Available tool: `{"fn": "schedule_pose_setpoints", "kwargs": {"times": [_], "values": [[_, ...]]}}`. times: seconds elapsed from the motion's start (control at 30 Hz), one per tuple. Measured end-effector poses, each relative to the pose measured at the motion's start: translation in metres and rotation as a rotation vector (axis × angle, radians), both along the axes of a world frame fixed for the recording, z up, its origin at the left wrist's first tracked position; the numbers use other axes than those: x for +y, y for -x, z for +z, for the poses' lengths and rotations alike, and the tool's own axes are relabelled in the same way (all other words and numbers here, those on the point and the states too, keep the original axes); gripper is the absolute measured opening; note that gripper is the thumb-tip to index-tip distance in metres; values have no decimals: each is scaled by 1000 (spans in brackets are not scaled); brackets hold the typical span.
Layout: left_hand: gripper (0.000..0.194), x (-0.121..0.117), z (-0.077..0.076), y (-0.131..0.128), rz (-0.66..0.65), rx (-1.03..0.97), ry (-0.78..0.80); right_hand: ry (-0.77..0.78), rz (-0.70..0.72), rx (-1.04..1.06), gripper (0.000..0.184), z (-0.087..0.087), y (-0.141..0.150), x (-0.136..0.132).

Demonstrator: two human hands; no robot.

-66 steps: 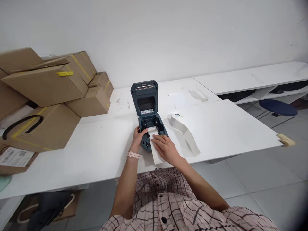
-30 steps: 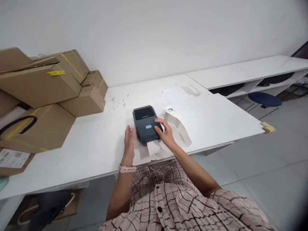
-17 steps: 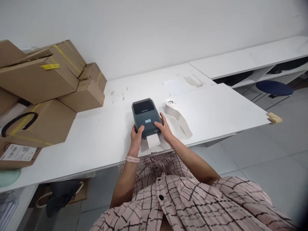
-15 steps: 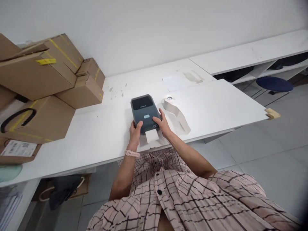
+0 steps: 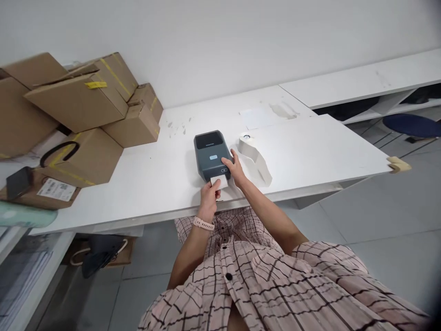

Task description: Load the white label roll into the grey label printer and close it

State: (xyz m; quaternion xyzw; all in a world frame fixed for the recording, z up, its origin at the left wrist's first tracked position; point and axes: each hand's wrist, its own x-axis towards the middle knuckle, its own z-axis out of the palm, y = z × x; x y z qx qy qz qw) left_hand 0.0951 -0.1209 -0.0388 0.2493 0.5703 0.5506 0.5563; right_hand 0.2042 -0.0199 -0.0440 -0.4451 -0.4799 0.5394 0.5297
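A dark teal label printer (image 5: 211, 154) with a black window lies on the white table (image 5: 161, 184) before me. From its near end sticks out a white label (image 5: 223, 182). My left hand (image 5: 208, 195) pinches this label, thumb on top and fingers curled beneath. On the printer's right side rests my right hand (image 5: 235, 170), its thumb on the top near the front corner and its fingers along the side, gripping it. Just right of that hand a roll of label paper (image 5: 246, 142) stands with a loose strip (image 5: 262, 170) trailing toward me.
Cardboard boxes (image 5: 93, 99) are piled at the left, with a dark phone-like slab (image 5: 19, 182) and a mint-green roll (image 5: 27, 215) nearby. A blue stool (image 5: 411, 125) stands at the right. Tan padding (image 5: 398, 164) covers the table's right corner.
My left hand has let go of the printer's left side and moved to the front, taking hold of the label. My right hand stays on the printer. The view has shifted slightly left.
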Motion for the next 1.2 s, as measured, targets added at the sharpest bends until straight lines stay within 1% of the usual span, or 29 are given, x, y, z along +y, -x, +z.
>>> {"fn": "schedule_pose_setpoints", "kwargs": {"times": [0.03, 0.07, 0.13, 0.2, 0.23, 0.3, 0.37, 0.4, 0.43, 0.47, 0.53, 0.6, 0.7, 0.73, 0.8, 0.83, 0.9, 0.97, 1.03, 1.1, 1.2], "values": [[50, 1, 1, 1, -11, 15, -9, -66, -36, -75, 89, 4, -2, -1], [49, 1, 1, 2, -26, 30, -14, -169, -76, -173, 82, 9, -4, -2], [46, -4, -2, 8, -57, 59, -20, -443, -116, -403, 62, 22, -9, -6], [44, -10, -6, 16, -60, 90, -17, -708, -47, -606, 47, 34, -14, -12], [43, -13, -8, 22, -32, 113, -10, -801, 8, -684, 42, 39, -15, -15], [41, -14, -10, 35, 98, 188, -8, -894, 82, -804, 36, 44, -13, -20], [38, -9, -7, 47, 254, 281, -56, -887, 95, -885, 33, 48, -8, -24], [38, -4, -3, 52, 306, 317, -101, -864, 91, -905, 31, 49, -5, -25], [38, 2, 1, 55, 328, 337, -154, -844, 91, -907, 30, 51, -3, -26], [39, 8, 6, 57, 323, 339, -202, -828, 97, -888, 30, 51, -2, -27], [43, 19, 17, 57, 278, 317, -257, -773, 81, -780, 33, 50, -6, -29], [51, 25, 26, 53, 220, 296, -262, -634, 24, -623, 44, 44, -16, -34], [62, 27, 34, 44, 124, 316, -287, -343, -14, -401, 60, 28, -33, -39], [64, 26, 35, 41, 94, 330, -304, -280, 0, -347, 63, 23, -36, -40], [66, 27, 38, 39, 69, 352, -320, -229, 42, -278, 66, 19, -38, -38], [66, 28, 40, 40, 76, 359, -320, -230, 60, -261, 67, 21, -36, -36], [65, 34, 42, 45, 124, 367, -315, -264, 101, -237, 68, 32, -29, -27], [59, 43, 43, 54, 188, 372, -313, -340, 143, -203, 72, 48, -20, -15], [54, 56, 41, 63, 235, 373, -279, -437, 165, -178, 77, 65, -10, 1], [50, 70, 37, 71, 231, 377, -215, -526, 149, -190, 80, 80, -3, 20], [50, 92, 30, 77, 165, 419, -131, -596, 106, -301, 75, 96, 1, 51]]}}
